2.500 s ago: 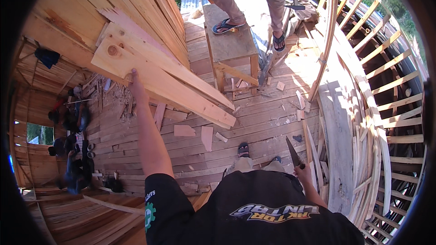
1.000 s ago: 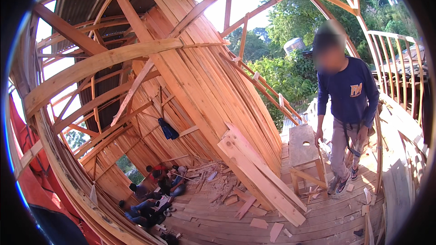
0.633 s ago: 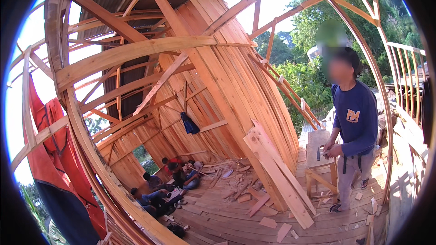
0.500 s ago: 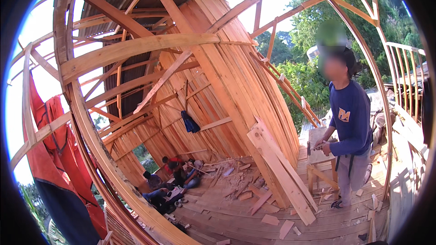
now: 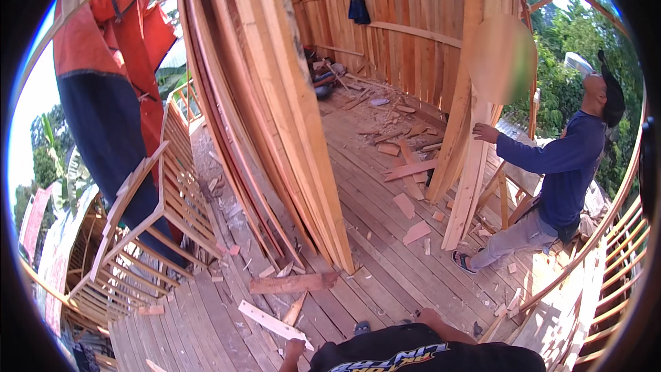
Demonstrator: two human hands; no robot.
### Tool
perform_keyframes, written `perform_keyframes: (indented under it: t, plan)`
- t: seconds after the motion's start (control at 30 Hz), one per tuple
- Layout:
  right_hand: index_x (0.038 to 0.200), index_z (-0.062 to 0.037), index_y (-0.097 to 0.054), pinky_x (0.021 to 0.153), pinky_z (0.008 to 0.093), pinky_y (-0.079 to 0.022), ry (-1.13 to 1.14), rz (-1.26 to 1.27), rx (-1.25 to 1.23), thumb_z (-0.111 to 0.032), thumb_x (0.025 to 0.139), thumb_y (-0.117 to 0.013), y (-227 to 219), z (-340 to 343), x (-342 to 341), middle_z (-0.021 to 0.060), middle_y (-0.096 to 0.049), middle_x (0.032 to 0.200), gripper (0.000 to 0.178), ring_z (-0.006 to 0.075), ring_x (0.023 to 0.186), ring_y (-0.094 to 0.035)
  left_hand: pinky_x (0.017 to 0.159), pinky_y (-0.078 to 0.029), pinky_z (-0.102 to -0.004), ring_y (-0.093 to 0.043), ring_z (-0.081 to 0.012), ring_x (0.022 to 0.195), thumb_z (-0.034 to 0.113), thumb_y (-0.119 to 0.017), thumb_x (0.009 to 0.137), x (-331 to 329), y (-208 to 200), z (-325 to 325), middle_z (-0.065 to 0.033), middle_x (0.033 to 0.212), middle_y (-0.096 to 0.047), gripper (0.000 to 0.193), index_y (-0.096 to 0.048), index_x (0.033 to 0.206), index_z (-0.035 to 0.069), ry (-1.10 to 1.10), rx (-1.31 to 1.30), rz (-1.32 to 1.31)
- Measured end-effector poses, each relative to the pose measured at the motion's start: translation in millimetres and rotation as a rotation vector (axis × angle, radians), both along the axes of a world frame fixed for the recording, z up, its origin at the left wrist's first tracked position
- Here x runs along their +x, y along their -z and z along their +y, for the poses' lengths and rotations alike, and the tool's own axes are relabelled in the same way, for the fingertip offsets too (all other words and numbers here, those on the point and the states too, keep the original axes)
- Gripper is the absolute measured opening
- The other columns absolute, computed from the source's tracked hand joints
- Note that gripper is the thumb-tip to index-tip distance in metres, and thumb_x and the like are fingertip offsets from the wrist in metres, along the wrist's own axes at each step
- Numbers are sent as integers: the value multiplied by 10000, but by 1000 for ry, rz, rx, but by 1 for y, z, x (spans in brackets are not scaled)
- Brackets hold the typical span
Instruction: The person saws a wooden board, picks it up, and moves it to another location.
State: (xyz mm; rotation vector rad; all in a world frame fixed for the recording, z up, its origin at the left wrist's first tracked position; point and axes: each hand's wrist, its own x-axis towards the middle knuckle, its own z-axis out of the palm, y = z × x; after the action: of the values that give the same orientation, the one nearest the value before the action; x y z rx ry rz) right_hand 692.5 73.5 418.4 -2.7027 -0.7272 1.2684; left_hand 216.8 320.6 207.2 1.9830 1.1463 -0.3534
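At the lower edge, my left hand (image 5: 296,347) is closed around the near end of a short pale board (image 5: 270,322), which points forward and left over the floor. To the right of it, beside my black shirt (image 5: 427,351), my right hand (image 5: 428,316) shows only partly. Its fingers are too small and hidden to read. One of my sandalled feet (image 5: 361,328) shows between the hands. On the floor ahead lie a reddish board offcut (image 5: 294,283) and a thin pointed wood piece (image 5: 295,308).
A person in a blue shirt (image 5: 573,165) stands at right, one hand on leaning planks (image 5: 468,182). Tall boards (image 5: 286,117) stand left of centre. A slatted railing (image 5: 148,234) and red and dark-blue cloth (image 5: 103,96) are at left. Wood scraps (image 5: 416,232) litter the plank floor.
My view has tipped downward, bringing my hands, shirt and the pale board into sight. The person in blue has moved from a wooden stand to touching the leaning planks, head raised.
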Motion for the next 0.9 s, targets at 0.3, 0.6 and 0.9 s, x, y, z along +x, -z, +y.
perform_keyframes:
  t: [0.3, 0.6, 0.9]
  plan:
    - [910, 47, -680, 805, 448, -512, -306, 39, -45, -305, 689, -658, 93, 5, 23, 267, -659, 901, 415, 392, 903, -653, 539, -514, -341, -617, -183, 562, 247, -536, 854, 11, -70, -192, -113, 663, -624, 300, -654, 767, -14, -1062, -132, -271]
    - [857, 75, -668, 771, 437, -512, -574, 113, -197, -377, 662, -684, 114, -12, 65, 296, -646, 899, 493, 392, 917, -653, 679, -510, -333, -647, -196, 721, 224, -618, 856, 44, -133, -285, -119, 805, -673, 252, -670, 904, -17, -1106, -130, -120]
    - [844, 89, -658, 646, 427, -530, -983, -3, -83, -353, 724, -672, 131, 90, 30, 254, -658, 749, 457, 365, 748, -684, 630, -515, -308, -645, -175, 663, 198, -606, 847, 9, -135, -329, -113, 773, -674, 252, -671, 934, -29, -1708, -310, -255]
